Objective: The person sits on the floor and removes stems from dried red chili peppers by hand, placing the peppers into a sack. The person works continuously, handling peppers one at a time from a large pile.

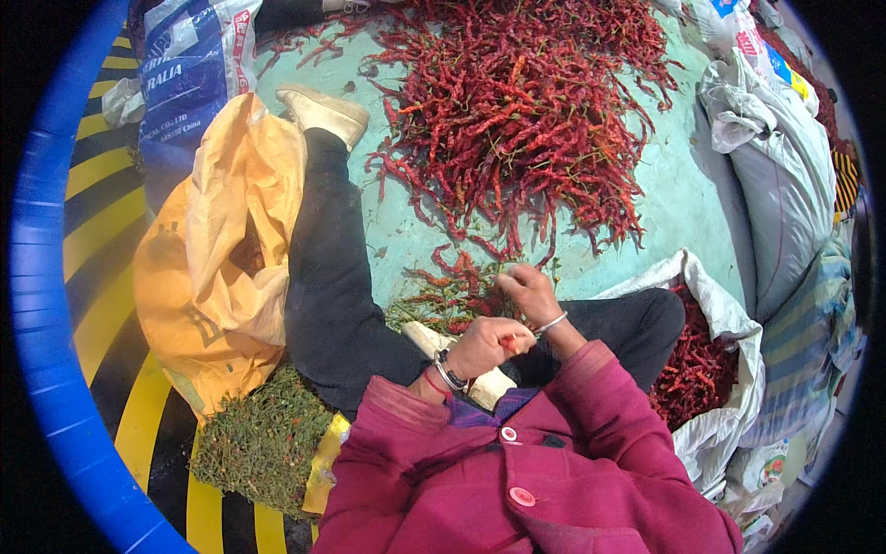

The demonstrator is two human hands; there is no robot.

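My left hand (480, 348) is closed around a red chili pepper (511, 342), only part of which shows between the fingers. Just up and to the right, my right hand (529, 292) has its fingers bent together; whether they pinch a stem or pepper cannot be told. Both hands are close together above my lap. Beside them lies a small heap of red chilies with green stems (443, 298). Beyond it, a large pile of red chilies (519, 118) spreads over the pale green ground sheet (682, 208).
An orange woven sack (166, 270) stands left of my outstretched leg, with a mound of green stems (263, 436) below it. At right are an open white sack (751, 367) holding red chilies (699, 367) and a full white sack (789, 187). A blue-and-white bag (187, 118) stands upper left.
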